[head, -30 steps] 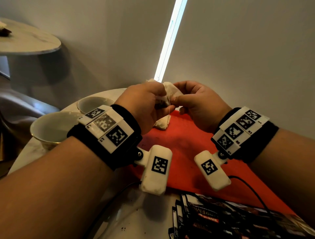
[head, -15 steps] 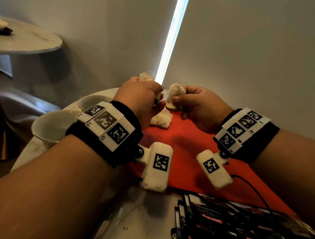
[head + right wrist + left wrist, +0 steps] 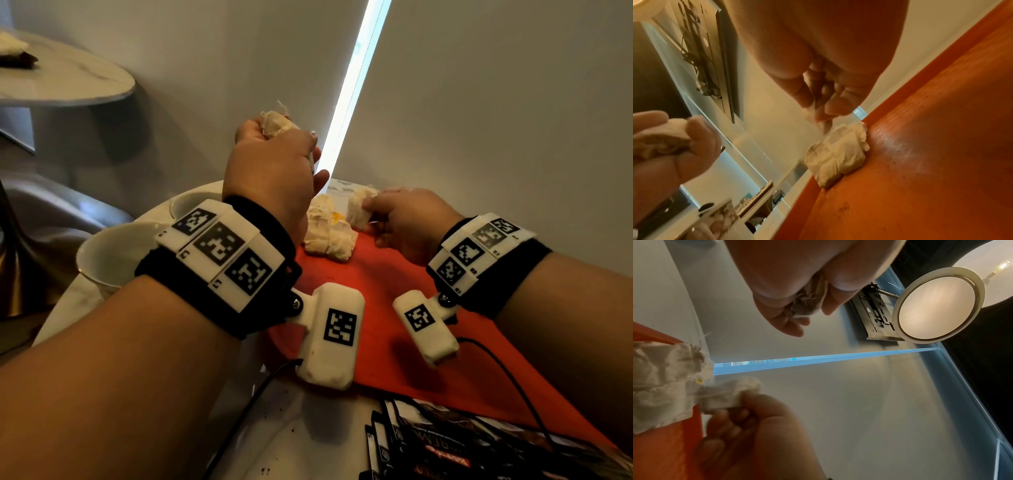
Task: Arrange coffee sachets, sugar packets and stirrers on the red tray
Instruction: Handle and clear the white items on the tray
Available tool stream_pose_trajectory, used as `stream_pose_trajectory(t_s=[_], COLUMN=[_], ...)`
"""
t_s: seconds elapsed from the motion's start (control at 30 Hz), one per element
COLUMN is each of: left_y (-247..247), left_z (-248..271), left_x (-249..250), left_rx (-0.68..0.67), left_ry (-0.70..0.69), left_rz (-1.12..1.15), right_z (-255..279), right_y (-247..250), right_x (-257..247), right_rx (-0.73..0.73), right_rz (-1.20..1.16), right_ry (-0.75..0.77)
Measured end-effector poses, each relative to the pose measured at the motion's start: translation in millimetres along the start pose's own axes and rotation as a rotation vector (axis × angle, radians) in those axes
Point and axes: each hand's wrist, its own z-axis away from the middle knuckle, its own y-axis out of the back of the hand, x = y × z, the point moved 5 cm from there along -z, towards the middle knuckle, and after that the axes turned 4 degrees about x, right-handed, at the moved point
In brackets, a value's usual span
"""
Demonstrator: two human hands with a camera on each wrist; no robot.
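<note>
My left hand [image 3: 270,150] is raised above the far end of the red tray [image 3: 394,294] and grips a crumpled white sachet [image 3: 275,121] in its curled fingers; the left wrist view shows that sachet [image 3: 807,305] tucked in the fist. My right hand [image 3: 380,216] is low over the tray's far corner and pinches a second white sachet [image 3: 358,210] between thumb and fingers. It hangs right beside a small pile of white sachets [image 3: 327,236] lying on the tray; whether it touches the pile I cannot tell. In the right wrist view the pile [image 3: 838,154] sits at the tray's edge.
Two white cups [image 3: 113,250] [image 3: 191,202] stand left of the tray on the round marble table [image 3: 291,438]. A fanned stack of black sachets [image 3: 479,448] lies at the near edge. A wall and blind rise close behind the table.
The hands have pulled apart: the left has lifted up with one sachet, while the right has dropped with another to beside the pile on the tray.
</note>
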Motion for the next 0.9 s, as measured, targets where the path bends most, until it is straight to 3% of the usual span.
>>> stream_pose_trajectory(t_s=[0.17, 0.23, 0.43, 0.63, 0.7, 0.83, 0.9], left_y=[-1, -2, 2, 4, 4, 3, 2], left_z=[1, 2, -4, -1, 1, 4, 5], left_x=[-2, -3, 2, 5, 8, 2, 3], left_rx=[-0.009, -0.029, -0.017, -0.104, -0.06, -0.064, -0.032], left_ry=[0.022, 0.026, -0.01, -0.079, -0.108, 0.055, 0.031], left_rz=[0.007, 0.001, -0.091, -0.196, -0.232, -0.056, -0.066], right_z=[9, 11, 0, -4, -2, 1, 6], right_y=[-27, -36, -50, -47, -43, -34, -36], right_x=[5, 4, 1, -4, -5, -10, -8], right_rx=[-0.315, -0.366, -0.284, -0.201, -0.183, -0.102, -0.218], right_rz=[0.242, 0.302, 0.325, 0.306, 0.285, 0.247, 0.189], right_ry=[-0.095, -0.108, -0.094, -0.065, -0.043, 0.063, 0.046])
